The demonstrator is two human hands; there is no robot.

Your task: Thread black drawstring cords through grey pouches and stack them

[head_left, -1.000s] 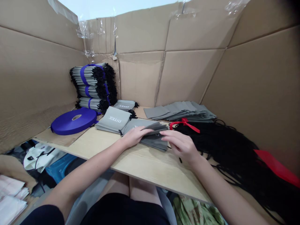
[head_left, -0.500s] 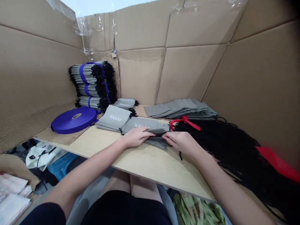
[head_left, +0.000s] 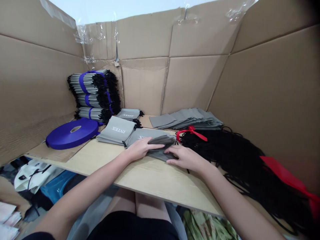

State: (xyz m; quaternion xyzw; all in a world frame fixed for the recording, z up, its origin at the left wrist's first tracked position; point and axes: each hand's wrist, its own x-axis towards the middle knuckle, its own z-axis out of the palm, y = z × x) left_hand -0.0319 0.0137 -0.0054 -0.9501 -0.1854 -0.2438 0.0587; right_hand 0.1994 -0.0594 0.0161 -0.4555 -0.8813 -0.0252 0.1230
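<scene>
In the head view, my left hand (head_left: 140, 148) grips the near edge of a stack of grey drawstring pouches (head_left: 163, 140), its thumb stretched along their raised layers. My right hand (head_left: 186, 157) is at the right end of that stack, thumb and fingers apart, fingertips over the lower pouch. What those fingertips touch is partly hidden. Left of my left hand lies a second pile of grey pouches (head_left: 117, 129) printed INTEX. Black cords (head_left: 215, 146) tied with a red ribbon (head_left: 195, 133) lie to the right of my right hand.
Cardboard walls (head_left: 142, 80) enclose the wooden board (head_left: 140, 176). At the left stand bundled pouches (head_left: 87, 96) with purple bands, and a purple ribbon roll (head_left: 72, 134). Flat grey pieces (head_left: 187, 118) lie at the back, more red ribbon (head_left: 282, 171) at the right.
My right hand's fingers have spread and shifted slightly down from the pouch edge they were pinching. The upper pouch layers now stand raised under my left hand. The view has shifted slightly.
</scene>
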